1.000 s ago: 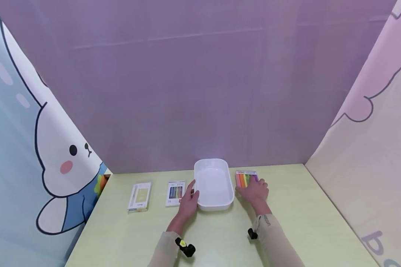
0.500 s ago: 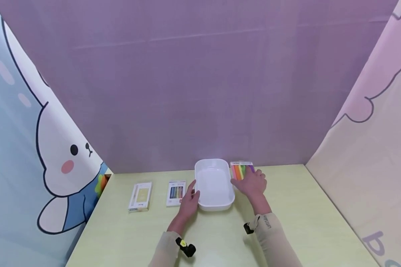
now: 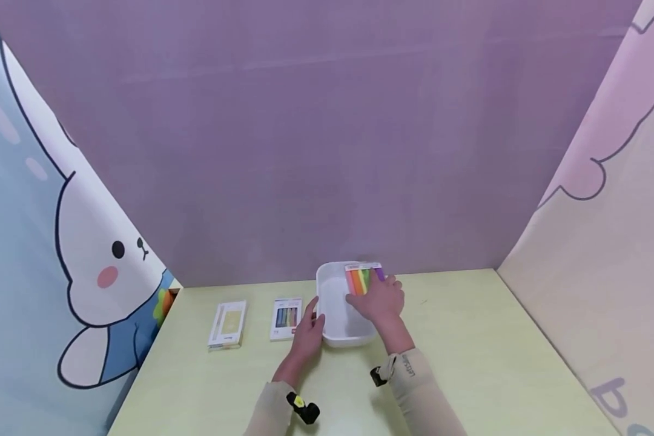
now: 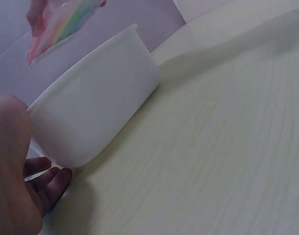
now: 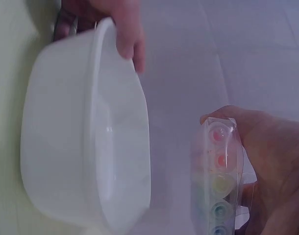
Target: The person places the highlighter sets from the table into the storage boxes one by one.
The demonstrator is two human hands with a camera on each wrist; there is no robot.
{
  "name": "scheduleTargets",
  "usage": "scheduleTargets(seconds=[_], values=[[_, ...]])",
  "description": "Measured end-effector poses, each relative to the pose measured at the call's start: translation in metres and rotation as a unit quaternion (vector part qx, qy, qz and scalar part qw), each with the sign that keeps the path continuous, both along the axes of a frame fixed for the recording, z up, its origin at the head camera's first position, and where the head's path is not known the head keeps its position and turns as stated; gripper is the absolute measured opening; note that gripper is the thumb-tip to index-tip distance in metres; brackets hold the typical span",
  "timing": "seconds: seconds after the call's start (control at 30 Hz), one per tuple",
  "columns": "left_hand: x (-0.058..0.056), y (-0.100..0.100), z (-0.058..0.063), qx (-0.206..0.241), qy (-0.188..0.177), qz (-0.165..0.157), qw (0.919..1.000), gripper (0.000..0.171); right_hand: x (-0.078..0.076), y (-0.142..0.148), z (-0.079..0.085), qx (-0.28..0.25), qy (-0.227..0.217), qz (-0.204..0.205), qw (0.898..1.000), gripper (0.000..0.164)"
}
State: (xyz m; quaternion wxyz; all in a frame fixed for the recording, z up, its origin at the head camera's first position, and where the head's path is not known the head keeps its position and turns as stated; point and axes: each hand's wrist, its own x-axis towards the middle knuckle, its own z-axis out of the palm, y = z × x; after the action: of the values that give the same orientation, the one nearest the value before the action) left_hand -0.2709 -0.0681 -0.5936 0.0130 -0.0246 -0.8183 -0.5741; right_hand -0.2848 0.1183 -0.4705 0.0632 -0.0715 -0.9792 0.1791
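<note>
Separating tub (image 3: 336, 321) from boxes (image 3: 286, 318), left hand (image 3: 307, 336), backdrop (image 3: 327, 151) behind

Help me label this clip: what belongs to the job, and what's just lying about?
In the job:
white rectangular plastic tub, gripped by left fingers
flat rainbow-striped clear plastic pack, in right fingers

Apparently lying about:
yellow-panelled white rectangular box
multicolour-panelled white rectangular box

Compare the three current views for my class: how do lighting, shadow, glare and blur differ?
Head view: brightest and clearest, with soft shadows on the table; left wrist view: dimmer, a broad shadow stretching past the white tub, the rainbow-coloured pack looking soft; right wrist view: hazy, a small glint inside the tub, and the left hand somewhat blurred.
</note>
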Motion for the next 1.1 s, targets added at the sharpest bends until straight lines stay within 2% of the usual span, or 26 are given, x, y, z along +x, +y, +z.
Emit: scheduleTargets(seconds=[0.13, 0.3, 0.67, 0.9, 1.0, 1.1], values=[[0.004, -0.002, -0.004, -0.003, -0.009, -0.003, 1.0, 0.052, 0.002, -0.016, -0.007, 0.011, -0.008, 0.002, 1.0, 0.097], [0.001, 0.001, -0.001, -0.002, -0.005, -0.006, 1.0, 0.052, -0.001, -0.028, -0.009, 0.023, 0.006, 0.001, 1.0, 0.095], [0.0, 0.003, 0.002, -0.005, 0.0, -0.002, 1.0, 0.051, -0.003, -0.044, -0.011, 0.024, -0.01, 0.009, 1.0, 0.097], [-0.002, 0.001, -0.001, -0.03, 0.01, 0.005, 0.9995, 0.051, -0.006, -0.041, -0.027, 0.001, -0.011, 0.01, 1.0, 0.101], [-0.003, 0.0, 0.001, -0.03, 0.01, 0.01, 0.9995, 0.051, -0.009, -0.032, -0.032, -0.009, -0.001, 0.013, 1.0, 0.091], [-0.002, 0.0, 0.003, -0.021, 0.001, 0.009, 0.9997, 0.052, -0.012, -0.02, -0.034, -0.02, 0.016, 0.018, 1.0, 0.071]])
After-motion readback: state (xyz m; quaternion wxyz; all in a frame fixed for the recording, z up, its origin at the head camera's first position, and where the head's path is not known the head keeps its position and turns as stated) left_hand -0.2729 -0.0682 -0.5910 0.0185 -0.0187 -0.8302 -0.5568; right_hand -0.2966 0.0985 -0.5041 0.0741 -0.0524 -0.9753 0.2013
